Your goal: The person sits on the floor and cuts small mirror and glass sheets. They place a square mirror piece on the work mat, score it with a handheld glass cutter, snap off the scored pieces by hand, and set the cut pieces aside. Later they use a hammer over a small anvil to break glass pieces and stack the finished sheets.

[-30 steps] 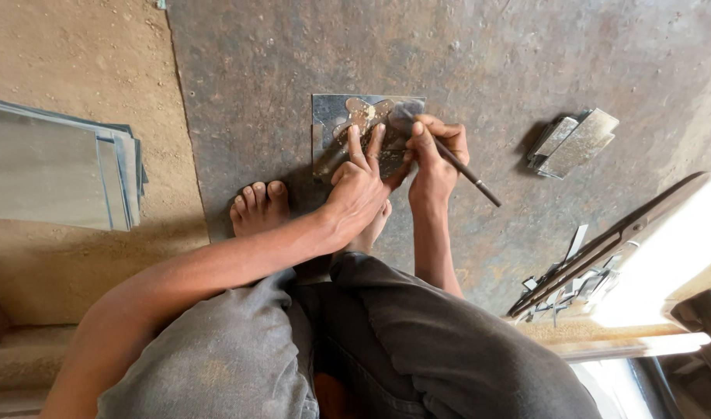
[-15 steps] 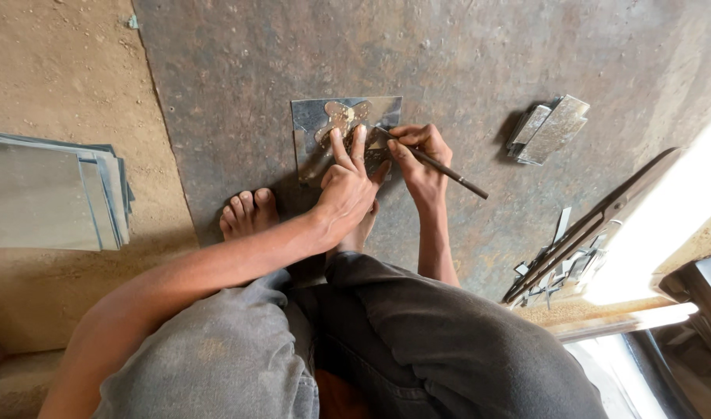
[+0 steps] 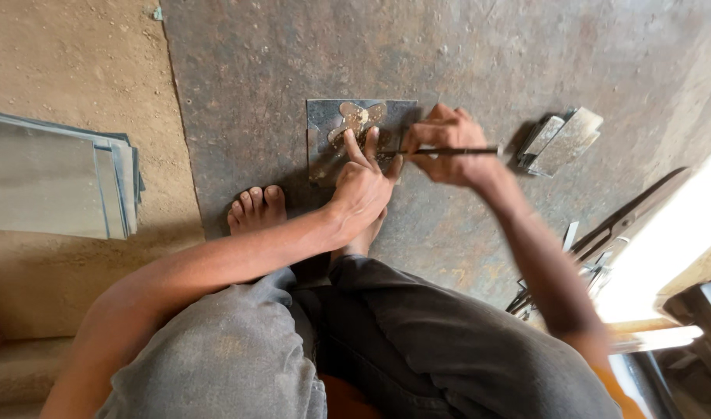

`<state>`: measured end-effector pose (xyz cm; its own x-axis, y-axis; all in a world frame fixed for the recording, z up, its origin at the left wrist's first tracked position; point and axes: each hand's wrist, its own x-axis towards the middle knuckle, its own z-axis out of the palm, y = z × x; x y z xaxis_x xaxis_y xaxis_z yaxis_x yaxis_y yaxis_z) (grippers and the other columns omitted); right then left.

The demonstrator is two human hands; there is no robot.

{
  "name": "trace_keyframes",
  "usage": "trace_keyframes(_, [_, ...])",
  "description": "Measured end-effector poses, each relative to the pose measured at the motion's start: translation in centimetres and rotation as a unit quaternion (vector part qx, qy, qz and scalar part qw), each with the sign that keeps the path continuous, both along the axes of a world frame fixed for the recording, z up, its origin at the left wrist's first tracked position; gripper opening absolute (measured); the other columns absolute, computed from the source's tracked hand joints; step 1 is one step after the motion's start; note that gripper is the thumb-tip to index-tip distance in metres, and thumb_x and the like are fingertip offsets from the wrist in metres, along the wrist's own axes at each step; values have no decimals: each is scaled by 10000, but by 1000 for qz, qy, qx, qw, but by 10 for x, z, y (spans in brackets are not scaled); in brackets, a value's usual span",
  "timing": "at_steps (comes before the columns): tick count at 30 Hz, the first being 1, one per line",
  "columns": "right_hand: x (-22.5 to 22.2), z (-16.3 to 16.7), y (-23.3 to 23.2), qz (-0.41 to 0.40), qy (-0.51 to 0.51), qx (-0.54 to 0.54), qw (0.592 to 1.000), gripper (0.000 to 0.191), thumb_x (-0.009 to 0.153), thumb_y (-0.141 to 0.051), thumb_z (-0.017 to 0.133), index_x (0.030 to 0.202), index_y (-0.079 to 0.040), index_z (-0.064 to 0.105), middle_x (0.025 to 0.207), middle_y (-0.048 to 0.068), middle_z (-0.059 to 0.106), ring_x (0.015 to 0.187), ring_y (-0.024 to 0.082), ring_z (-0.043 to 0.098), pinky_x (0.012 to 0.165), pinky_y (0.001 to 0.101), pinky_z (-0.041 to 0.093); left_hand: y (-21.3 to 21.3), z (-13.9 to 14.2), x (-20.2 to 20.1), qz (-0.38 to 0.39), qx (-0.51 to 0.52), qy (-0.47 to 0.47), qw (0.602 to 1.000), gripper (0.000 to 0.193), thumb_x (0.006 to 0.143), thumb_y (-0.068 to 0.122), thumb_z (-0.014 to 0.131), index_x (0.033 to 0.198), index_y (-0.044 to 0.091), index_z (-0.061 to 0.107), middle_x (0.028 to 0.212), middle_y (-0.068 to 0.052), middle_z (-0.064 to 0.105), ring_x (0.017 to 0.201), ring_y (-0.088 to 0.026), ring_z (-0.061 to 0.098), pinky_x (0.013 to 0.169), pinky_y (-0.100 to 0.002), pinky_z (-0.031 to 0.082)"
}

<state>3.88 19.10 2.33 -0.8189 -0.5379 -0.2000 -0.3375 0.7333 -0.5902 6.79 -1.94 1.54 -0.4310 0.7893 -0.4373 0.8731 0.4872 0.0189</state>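
A small square metal plate [image 3: 324, 124] lies on a dark steel floor sheet [image 3: 464, 46]. A brass-coloured, lobed template [image 3: 358, 115] rests on it. My left hand [image 3: 363, 182] presses down on the template with two spread fingers. My right hand [image 3: 446, 146] grips a thin dark scriber [image 3: 468, 150], held nearly level with its tip at the template's right edge beside my left fingers. My two bare feet sit just below the plate, the left foot [image 3: 256, 208] with its toes showing.
A stack of flat metal sheets [image 3: 57, 182] lies on the sandy ground at the left. A few small metal pieces [image 3: 561, 140] lie to the right of my right hand. Long metal tools and scrap [image 3: 604, 240] sit at the right, near bright light.
My right hand has turned the scriber from a slant to nearly level and shifted right along the template. The left hand stays pressed on the template. The view has shifted slightly.
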Motion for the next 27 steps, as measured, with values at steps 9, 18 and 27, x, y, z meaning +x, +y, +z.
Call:
trace_keyframes(9, [-84, -17, 14, 90, -150, -69, 982, 68, 884, 10, 687, 860, -49, 664, 910, 112, 734, 650, 192, 669, 513, 330, 524, 26, -6, -18, 12, -9, -50, 999, 731, 761, 72, 602, 1464, -73, 466, 1209, -476, 556, 887, -501, 742, 354, -271, 381])
trace_keyframes(18, [-14, -1, 27, -47, 32, -10, 998, 106, 877, 29, 750, 891, -54, 685, 912, 88, 743, 746, 237, 674, 602, 350, 554, 25, 2, -17, -30, -16, -4, 999, 782, 740, 69, 653, 1491, -17, 452, 1224, -416, 581, 921, -512, 722, 396, -296, 511])
trace_keyframes(27, [86, 57, -2, -238, -301, 239, 892, 389, 904, -237, 769, 1281, -208, 679, 1105, 53, 766, 934, 218, 742, 760, 404, 596, -104, -3, -18, 527, 473, -300, 639, 472, 1037, 305, 677, 1423, 51, 581, 1297, -138, 716, 1046, -225, 750, 766, -290, 603])
